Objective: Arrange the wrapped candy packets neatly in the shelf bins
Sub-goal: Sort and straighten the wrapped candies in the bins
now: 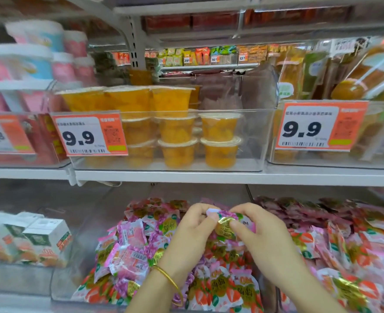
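Both of my hands hold one wrapped candy packet point(226, 222), pink and gold, above the middle clear bin point(61, 288) on the lower shelf. My left hand point(193, 231) pinches its left end and my right hand point(261, 231) pinches its right end. Under them lies a heap of pink, white and orange candy packets point(130, 251), jumbled at many angles. A second heap of similar candy packets point(344, 240) fills the bin to the right. A gold bangle sits on my left wrist.
White cartons point(44, 240) stand in the bin at lower left. The shelf above point(186, 175) carries a clear bin of yellow fruit cups point(177, 136) with orange 9.9 price tags point(91, 136), pink tubs at left and orange packs at right.
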Demonstrator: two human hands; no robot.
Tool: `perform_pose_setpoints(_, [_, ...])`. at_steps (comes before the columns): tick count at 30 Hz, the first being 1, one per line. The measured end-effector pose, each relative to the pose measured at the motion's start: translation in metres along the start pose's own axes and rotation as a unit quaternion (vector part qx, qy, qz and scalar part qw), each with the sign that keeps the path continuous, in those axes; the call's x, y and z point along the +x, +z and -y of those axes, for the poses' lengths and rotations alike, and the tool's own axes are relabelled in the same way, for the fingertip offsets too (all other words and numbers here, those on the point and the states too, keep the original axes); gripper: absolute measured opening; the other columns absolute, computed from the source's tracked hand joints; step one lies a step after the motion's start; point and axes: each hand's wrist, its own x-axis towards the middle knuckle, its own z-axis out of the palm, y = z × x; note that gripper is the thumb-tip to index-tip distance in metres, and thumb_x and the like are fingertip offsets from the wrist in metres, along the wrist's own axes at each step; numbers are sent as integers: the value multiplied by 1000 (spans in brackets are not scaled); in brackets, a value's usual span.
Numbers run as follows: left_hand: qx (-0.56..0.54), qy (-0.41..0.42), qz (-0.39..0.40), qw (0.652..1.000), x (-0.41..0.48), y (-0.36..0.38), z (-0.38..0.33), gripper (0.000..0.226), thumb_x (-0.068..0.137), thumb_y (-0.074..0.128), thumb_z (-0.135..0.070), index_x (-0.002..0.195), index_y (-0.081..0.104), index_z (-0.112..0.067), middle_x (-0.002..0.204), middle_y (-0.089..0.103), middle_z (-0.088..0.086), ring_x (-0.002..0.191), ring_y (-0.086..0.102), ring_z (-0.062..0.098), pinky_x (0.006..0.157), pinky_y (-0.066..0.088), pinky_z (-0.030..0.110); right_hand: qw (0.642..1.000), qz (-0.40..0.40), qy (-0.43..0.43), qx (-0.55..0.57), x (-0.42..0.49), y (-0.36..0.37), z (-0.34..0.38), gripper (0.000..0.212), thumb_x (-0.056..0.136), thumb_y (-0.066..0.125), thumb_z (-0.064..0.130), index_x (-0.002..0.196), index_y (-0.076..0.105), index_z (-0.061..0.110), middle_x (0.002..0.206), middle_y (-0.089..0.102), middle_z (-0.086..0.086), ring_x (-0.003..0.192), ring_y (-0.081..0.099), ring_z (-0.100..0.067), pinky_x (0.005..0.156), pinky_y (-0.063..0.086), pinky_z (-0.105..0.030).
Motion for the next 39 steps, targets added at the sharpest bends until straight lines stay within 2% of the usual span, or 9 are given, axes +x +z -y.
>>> perform_pose_setpoints(3, [17,23,-29,999,1,1,0,9,90,57,-20,91,66,-19,92,67,3,86,63,12,84,52,29,999,-4,-21,-43,0,-6,0,14,93,55,23,101,58,33,96,58,21,87,50,11,72,38,-2])
perform_pose_setpoints(7, [27,56,-70,996,5,5,-1,8,87,61,-12,84,67,-16,82,64,2,73,58,4,68,49,15,998,15,-17,-60,0,-8,-2,16,91,57,26,106,59,32,96,58,23,88,49,13,71,37,-1])
perform_pose_setpoints(16, [63,77,-64,993,21,8,2,9,87,61,-13,82,67,-16,74,66,4,67,59,7,63,49,15,999,-7,6,-50,3,-11,-3,19,82,68,26,96,58,35,88,59,22,82,53,10,69,37,0])
perform_pose_setpoints(20, [122,66,-104,985,40,5,15,10,91,54,-14,93,64,-12,80,70,1,76,66,10,74,53,26,997,-59,34,-24,8,-23,-9,24,79,72,18,97,60,30,93,61,17,91,54,-2,69,35,-12])
perform_pose_setpoints(24, [364,83,-49,927,53,7,32,25,90,54,-14,112,64,-12,109,66,6,101,61,22,90,47,32,990,-81,99,54,11,-35,-22,27,75,77,13,96,63,20,93,64,7,90,61,-14,81,50,-32])
perform_pose_setpoints(28, [526,149,53,835,65,20,45,38,89,52,-24,127,53,-27,134,53,1,122,44,28,103,34,36,983,-91,120,104,9,-31,-31,21,78,74,13,94,62,20,93,65,2,88,62,-17,80,51,-34])
perform_pose_setpoints(32, [625,81,86,772,64,32,48,42,86,54,-46,124,50,-28,135,48,2,124,33,33,99,33,39,978,-103,131,127,11,-30,-36,24,81,71,15,103,61,16,97,66,-4,88,63,-20,80,53,-36])
perform_pose_setpoints(34, [638,93,57,762,63,36,48,41,85,57,-44,122,53,-27,130,52,2,122,35,31,96,34,37,975,-103,135,142,11,-30,-37,23,82,70,15,103,61,16,95,66,-5,81,63,-19,75,53,-33])
perform_pose_setpoints(39, [590,127,-2,797,60,30,45,25,91,49,-29,111,62,-22,113,63,4,113,44,29,88,39,34,968,-97,138,185,10,-31,-38,20,83,69,13,100,61,18,88,68,-2,70,61,-13,65,51,-25])
